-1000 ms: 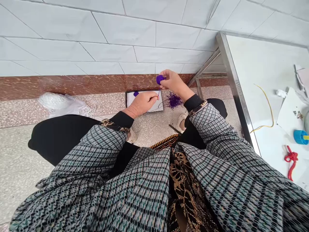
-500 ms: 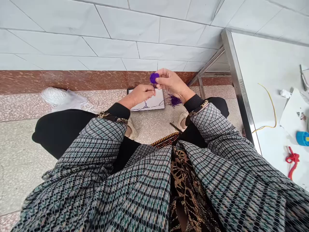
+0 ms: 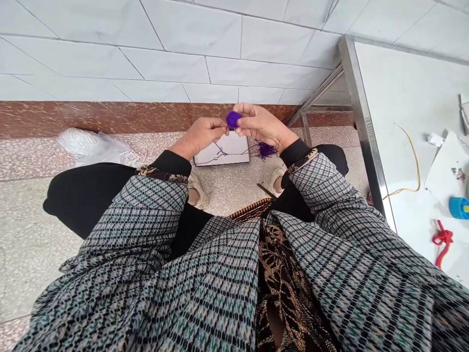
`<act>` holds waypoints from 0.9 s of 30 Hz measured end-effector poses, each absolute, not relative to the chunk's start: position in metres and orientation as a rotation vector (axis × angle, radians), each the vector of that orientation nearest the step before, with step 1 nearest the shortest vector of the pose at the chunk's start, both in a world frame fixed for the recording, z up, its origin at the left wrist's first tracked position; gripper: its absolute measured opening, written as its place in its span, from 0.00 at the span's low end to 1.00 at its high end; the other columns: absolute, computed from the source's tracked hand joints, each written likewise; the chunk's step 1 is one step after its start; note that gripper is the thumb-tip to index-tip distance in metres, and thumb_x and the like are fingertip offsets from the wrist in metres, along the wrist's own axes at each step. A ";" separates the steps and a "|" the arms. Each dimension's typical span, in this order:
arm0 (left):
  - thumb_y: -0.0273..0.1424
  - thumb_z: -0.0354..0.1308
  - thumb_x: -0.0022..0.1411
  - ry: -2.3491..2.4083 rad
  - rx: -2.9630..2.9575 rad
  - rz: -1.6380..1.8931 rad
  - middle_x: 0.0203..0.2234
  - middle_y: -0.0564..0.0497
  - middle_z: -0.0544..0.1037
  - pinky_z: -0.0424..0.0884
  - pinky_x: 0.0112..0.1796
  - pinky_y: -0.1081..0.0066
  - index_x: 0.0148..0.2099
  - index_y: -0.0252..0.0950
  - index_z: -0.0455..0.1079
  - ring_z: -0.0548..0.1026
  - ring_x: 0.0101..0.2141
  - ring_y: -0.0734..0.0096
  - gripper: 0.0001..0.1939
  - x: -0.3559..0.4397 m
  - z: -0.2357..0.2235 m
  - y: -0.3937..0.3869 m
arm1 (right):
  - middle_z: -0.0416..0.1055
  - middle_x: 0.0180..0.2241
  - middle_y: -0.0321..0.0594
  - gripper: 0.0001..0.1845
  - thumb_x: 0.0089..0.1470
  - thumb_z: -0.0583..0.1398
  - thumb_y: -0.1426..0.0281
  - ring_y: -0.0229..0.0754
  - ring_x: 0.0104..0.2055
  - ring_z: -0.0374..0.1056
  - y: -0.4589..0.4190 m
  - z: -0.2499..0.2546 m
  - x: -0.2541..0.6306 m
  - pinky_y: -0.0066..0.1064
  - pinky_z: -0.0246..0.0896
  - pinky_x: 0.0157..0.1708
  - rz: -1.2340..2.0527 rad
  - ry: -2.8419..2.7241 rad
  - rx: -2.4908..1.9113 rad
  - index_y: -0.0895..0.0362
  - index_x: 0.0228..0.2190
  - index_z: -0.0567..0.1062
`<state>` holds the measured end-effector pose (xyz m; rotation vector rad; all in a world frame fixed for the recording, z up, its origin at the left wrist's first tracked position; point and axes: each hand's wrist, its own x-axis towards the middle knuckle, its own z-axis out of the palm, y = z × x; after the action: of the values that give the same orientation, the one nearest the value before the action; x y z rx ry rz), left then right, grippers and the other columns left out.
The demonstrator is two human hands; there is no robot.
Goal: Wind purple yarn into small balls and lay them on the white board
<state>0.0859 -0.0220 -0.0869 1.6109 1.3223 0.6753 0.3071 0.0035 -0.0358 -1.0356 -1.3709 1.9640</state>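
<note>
My right hand [image 3: 262, 123] pinches a small round purple yarn piece [image 3: 233, 119] between thumb and fingers, up in front of the wall. Just left of it, my left hand [image 3: 205, 134] has thumb and forefinger closed at the piece's lower edge. They seem to grip a purple yarn strand, though the fingertips hide most of it. Below my hands, a flat white dark-edged board [image 3: 236, 146] lies on the floor with thin purple yarn [image 3: 221, 153] trailing across it. A loose purple yarn bundle [image 3: 266, 150] rests right of the board, below my right wrist.
White string in a clear plastic bag [image 3: 86, 146] lies on the floor at left. A metal-edged white table [image 3: 381, 98] stands at right, bearing a yellow cord [image 3: 416, 161], a knotted red cord [image 3: 442, 238] and a blue cap [image 3: 458, 208]. A tiled wall [image 3: 168, 63] rises ahead.
My left hand has drawn slightly left and up, its fingertips now close to the purple piece's lower edge. My right hand still holds the piece in nearly the same place.
</note>
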 end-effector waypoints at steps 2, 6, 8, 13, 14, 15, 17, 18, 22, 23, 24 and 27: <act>0.30 0.63 0.66 1.224 1.645 0.528 0.22 0.54 0.72 0.66 0.36 0.68 0.35 0.36 0.79 0.68 0.26 0.71 0.07 0.094 -0.082 -0.027 | 0.73 0.34 0.30 0.15 0.68 0.69 0.81 0.35 0.34 0.71 0.008 -0.037 0.305 0.24 0.72 0.40 1.831 -1.339 -1.138 0.54 0.42 0.69; 0.33 0.63 0.65 1.080 1.719 0.364 0.26 0.51 0.78 0.68 0.37 0.69 0.36 0.36 0.82 0.72 0.28 0.70 0.09 0.094 -0.070 -0.033 | 0.71 0.33 0.31 0.17 0.60 0.68 0.88 0.37 0.37 0.69 0.012 -0.052 0.306 0.26 0.69 0.42 1.468 -1.736 -1.360 0.56 0.37 0.72; 0.33 0.63 0.65 1.132 1.733 0.451 0.26 0.51 0.78 0.69 0.38 0.69 0.36 0.35 0.82 0.73 0.29 0.69 0.09 0.085 -0.068 -0.031 | 0.72 0.32 0.31 0.17 0.55 0.70 0.89 0.36 0.37 0.68 0.011 -0.058 0.309 0.26 0.68 0.41 1.539 -1.968 -1.337 0.57 0.35 0.75; 0.29 0.60 0.63 1.167 1.660 0.609 0.23 0.51 0.74 0.71 0.41 0.67 0.30 0.36 0.75 0.72 0.29 0.69 0.08 0.074 -0.075 -0.023 | 0.74 0.35 0.31 0.14 0.65 0.71 0.81 0.33 0.31 0.68 0.004 -0.043 0.313 0.23 0.71 0.36 2.039 -1.615 -0.990 0.56 0.42 0.73; 0.29 0.60 0.64 1.144 1.638 0.606 0.23 0.51 0.73 0.72 0.40 0.67 0.30 0.36 0.74 0.71 0.28 0.70 0.08 0.076 -0.076 -0.023 | 0.74 0.36 0.31 0.14 0.69 0.70 0.79 0.32 0.32 0.69 0.004 -0.038 0.312 0.22 0.72 0.37 2.015 -1.473 -0.958 0.55 0.44 0.72; 0.28 0.60 0.64 1.115 1.619 0.582 0.22 0.52 0.72 0.72 0.40 0.67 0.31 0.37 0.74 0.70 0.26 0.70 0.08 0.080 -0.076 -0.024 | 0.75 0.38 0.32 0.13 0.72 0.68 0.79 0.32 0.33 0.70 0.005 -0.034 0.311 0.21 0.72 0.39 1.956 -1.360 -0.956 0.54 0.45 0.70; 0.29 0.60 0.64 1.047 1.607 0.479 0.22 0.52 0.72 0.72 0.38 0.67 0.32 0.37 0.75 0.70 0.25 0.71 0.07 0.090 -0.075 -0.028 | 0.75 0.41 0.32 0.11 0.78 0.63 0.79 0.31 0.35 0.71 0.008 -0.031 0.306 0.20 0.73 0.41 1.803 -1.263 -1.046 0.53 0.49 0.68; 0.29 0.61 0.64 1.008 1.618 0.414 0.22 0.52 0.73 0.72 0.37 0.68 0.32 0.37 0.75 0.70 0.25 0.71 0.07 0.094 -0.073 -0.031 | 0.75 0.42 0.33 0.11 0.78 0.62 0.81 0.31 0.35 0.70 0.009 -0.033 0.304 0.20 0.72 0.40 1.740 -1.257 -1.114 0.53 0.50 0.68; 0.32 0.62 0.66 0.948 1.690 0.317 0.23 0.52 0.75 0.72 0.37 0.69 0.34 0.36 0.79 0.71 0.26 0.71 0.09 0.095 -0.064 -0.036 | 0.76 0.39 0.34 0.15 0.63 0.64 0.89 0.35 0.37 0.70 0.013 -0.049 0.300 0.24 0.72 0.43 1.515 -1.676 -1.347 0.58 0.43 0.74; 0.33 0.62 0.66 0.979 1.699 0.357 0.23 0.52 0.74 0.72 0.37 0.69 0.34 0.36 0.80 0.72 0.26 0.71 0.09 0.092 -0.063 -0.036 | 0.76 0.37 0.34 0.15 0.59 0.66 0.89 0.36 0.38 0.70 0.012 -0.052 0.302 0.25 0.72 0.44 1.483 -1.846 -1.369 0.59 0.39 0.76; 0.33 0.62 0.66 1.026 1.699 0.415 0.23 0.52 0.74 0.72 0.38 0.69 0.35 0.36 0.81 0.72 0.27 0.71 0.09 0.087 -0.063 -0.034 | 0.76 0.35 0.34 0.14 0.56 0.67 0.88 0.37 0.38 0.69 0.010 -0.053 0.304 0.26 0.72 0.43 1.482 -2.000 -1.375 0.59 0.36 0.78; 0.31 0.63 0.64 1.187 1.668 0.598 0.23 0.51 0.74 0.72 0.39 0.68 0.35 0.35 0.82 0.72 0.28 0.69 0.08 0.073 -0.071 -0.027 | 0.77 0.32 0.33 0.11 0.56 0.71 0.84 0.35 0.33 0.67 0.003 -0.049 0.309 0.24 0.69 0.35 1.770 -2.078 -1.264 0.59 0.38 0.82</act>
<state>0.0731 -0.0271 -0.0706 1.6678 1.1869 0.5979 0.3092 0.0030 -0.0486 -1.2641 -2.0775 1.7704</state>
